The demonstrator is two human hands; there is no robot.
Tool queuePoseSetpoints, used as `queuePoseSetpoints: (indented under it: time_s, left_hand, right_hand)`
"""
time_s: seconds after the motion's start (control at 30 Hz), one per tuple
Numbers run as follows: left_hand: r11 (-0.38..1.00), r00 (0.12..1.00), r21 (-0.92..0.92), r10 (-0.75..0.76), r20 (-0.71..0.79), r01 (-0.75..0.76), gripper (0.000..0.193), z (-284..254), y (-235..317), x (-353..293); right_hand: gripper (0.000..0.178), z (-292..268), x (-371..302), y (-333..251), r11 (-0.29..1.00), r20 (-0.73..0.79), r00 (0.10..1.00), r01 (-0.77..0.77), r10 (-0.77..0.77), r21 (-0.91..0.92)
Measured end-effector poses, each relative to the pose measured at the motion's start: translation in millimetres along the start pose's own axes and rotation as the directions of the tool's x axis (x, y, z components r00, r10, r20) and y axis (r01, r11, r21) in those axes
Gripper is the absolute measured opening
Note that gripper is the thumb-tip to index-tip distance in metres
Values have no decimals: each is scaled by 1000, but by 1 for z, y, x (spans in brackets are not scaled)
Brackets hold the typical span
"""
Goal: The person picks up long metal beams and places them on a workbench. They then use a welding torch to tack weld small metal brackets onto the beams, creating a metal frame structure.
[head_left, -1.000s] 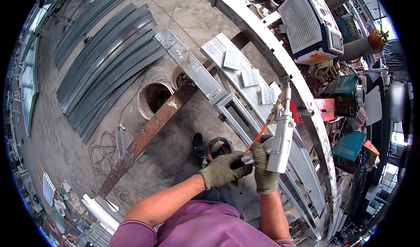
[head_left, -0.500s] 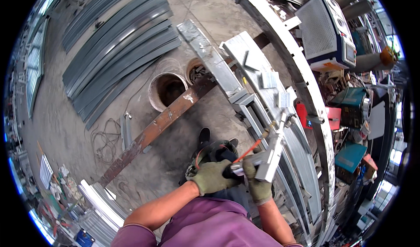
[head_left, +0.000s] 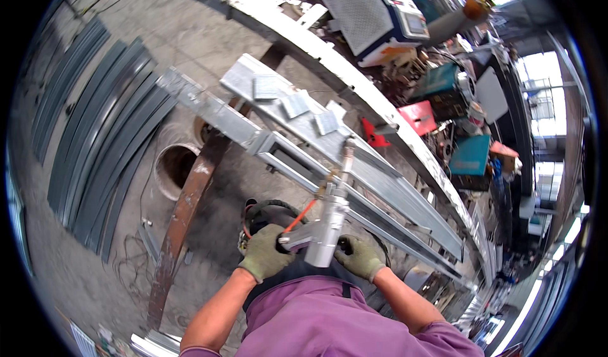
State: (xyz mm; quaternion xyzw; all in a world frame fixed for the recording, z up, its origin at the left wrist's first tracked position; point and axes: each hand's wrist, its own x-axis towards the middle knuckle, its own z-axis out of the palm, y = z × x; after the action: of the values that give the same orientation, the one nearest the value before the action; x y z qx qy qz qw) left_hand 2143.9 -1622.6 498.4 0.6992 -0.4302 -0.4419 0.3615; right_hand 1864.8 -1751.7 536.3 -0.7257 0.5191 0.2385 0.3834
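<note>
A silver handheld welding gun (head_left: 329, 227) with an orange hose points away from me over the steel profiles. My left hand (head_left: 268, 254), in a green work glove, is closed round its handle. On the other side of the gun body, my gloved right hand (head_left: 361, 257) has its fingers curled at a dark part; what they hold is hidden. Beyond the nozzle lies a wide galvanized steel channel (head_left: 373, 164) with three small square metal plates (head_left: 296, 104) on it. Nearer to me is a long steel profile (head_left: 221, 113) alongside a hollow section.
A rusty brown beam (head_left: 190, 221) supports the steel on the left, beside an open bucket (head_left: 166, 183). Grey curved strips (head_left: 95, 148) lie on the floor. A long white-spattered beam (head_left: 373, 107) runs behind, with a white-and-blue machine (head_left: 370, 21) and teal boxes (head_left: 470, 161) past it.
The view has turned toward the right. My left hand has taken the gun's handle, while my right hand has come off it to the gun's right side. A dark angled piece no longer shows on the channel.
</note>
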Motion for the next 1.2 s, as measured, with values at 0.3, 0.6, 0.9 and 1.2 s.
queuePoseSetpoints:
  time_s: [0.3,0.6,0.9,1.2]
  left_hand:
    - [998,996,-47,36,81,-32,48,62,31,23]
    - [903,936,297,236,261,-310,46,219,86,54]
    - [845,852,485,-71,519,-225,55,341,155,58]
    - [857,855,508,-196,480,-88,45,357,166,71]
  right_hand:
    - [47,-16,-13,148,992,-263,958,-127,115,-27]
    - [43,-70,-51,389,909,-476,873,-282,110,-307]
    - [49,-84,1,482,829,80,970,-150,228,-538]
    - [46,-106,21,471,759,306,942,98,138,-644]
